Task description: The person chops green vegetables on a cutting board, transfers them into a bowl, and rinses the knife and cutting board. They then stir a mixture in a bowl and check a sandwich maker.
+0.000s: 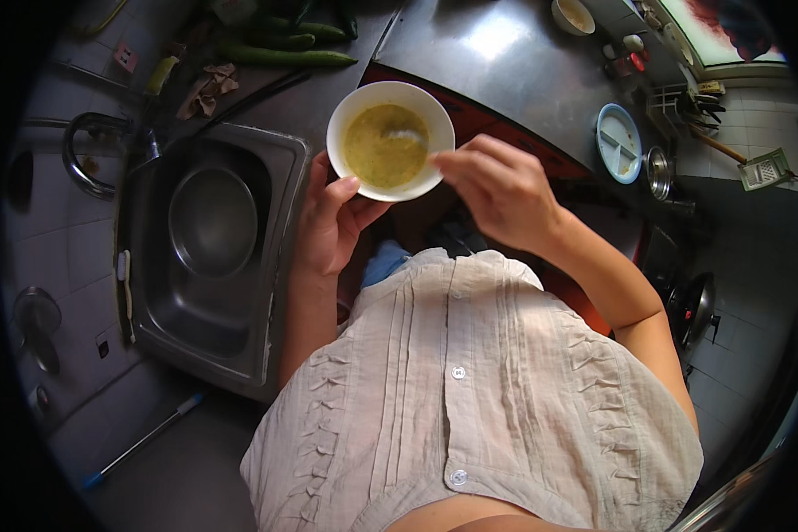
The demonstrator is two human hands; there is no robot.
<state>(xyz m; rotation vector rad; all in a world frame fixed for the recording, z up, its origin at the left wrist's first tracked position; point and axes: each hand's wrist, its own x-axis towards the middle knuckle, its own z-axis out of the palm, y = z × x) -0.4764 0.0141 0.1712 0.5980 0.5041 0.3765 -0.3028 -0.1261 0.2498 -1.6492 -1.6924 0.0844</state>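
Observation:
A white bowl [334, 136] rests in my left hand [336, 223], with the thumb on its rim and the fingers beneath. Yellow-green liquid [372, 149] fills part of the bowl. At the bowl's right rim, my right hand [499, 189] has its fingertips pinched together around the blurred handle of what looks like a spoon [407, 135], whose pale end lies in the liquid. The bowl is held in the air in front of the counter's edge, above my shirt front.
To the left is a steel sink [203, 299] with a curved faucet [73, 156]. Long green vegetables [286, 56] and crumpled brown paper [209, 90] lie on the counter behind. A blue-rimmed divided plate [618, 143] sits on the steel counter [538, 80] at right, near a small bowl [573, 16].

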